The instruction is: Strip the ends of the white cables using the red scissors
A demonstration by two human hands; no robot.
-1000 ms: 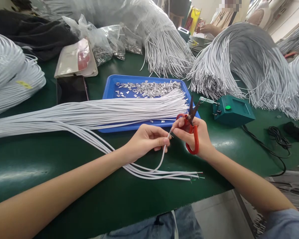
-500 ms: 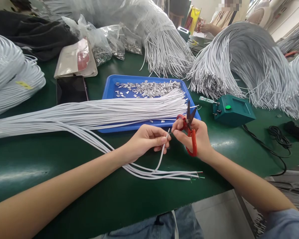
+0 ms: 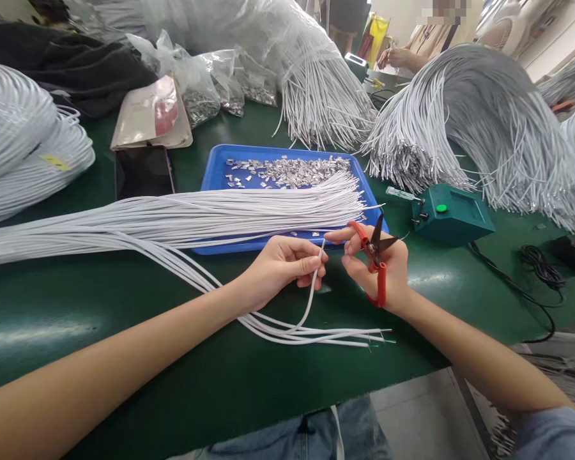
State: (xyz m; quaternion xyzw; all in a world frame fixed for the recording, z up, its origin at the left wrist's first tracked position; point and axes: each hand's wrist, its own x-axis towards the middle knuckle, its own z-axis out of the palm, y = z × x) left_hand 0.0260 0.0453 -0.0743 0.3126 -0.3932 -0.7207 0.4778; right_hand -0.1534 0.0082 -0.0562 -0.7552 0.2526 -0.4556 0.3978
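The left hand (image 3: pixel 287 265) has thumb and fingers clamped on a white cable (image 3: pixel 310 300) just below its tip, which points up from the pinch. The right hand (image 3: pixel 378 268), just to its right, is curled around red-handled scissors (image 3: pixel 374 250), the dark blades apart and pointing up, away from the cable. Its index fingertip reaches the cable tip; whether they touch, I cannot tell.

Below the left-hand grip, several loose cables (image 3: pixel 311 333) lie on the green table (image 3: pixel 172 396), thin coloured wires showing at their ends. Just beyond the grip, a thick cable bundle (image 3: pixel 220 217) lies across a blue tray (image 3: pixel 287 149), with small metal pieces (image 3: pixel 297 171) scattered behind it.

To the right of the scissors sits a green box (image 3: pixel 453 214) with a bright green button (image 3: pixel 441 209); the marks on its pale strip (image 3: pixel 400 193) are too small to read. Well left of the grip, a yellow label (image 3: pixel 54 162) on a cable coil (image 3: pixel 14 128) cannot be made out. Between coil and tray, beyond the left hand, a dark phone (image 3: pixel 144 172) lies against a beige pouch (image 3: pixel 151 118) with a reddish patch, its print too blurred to read.
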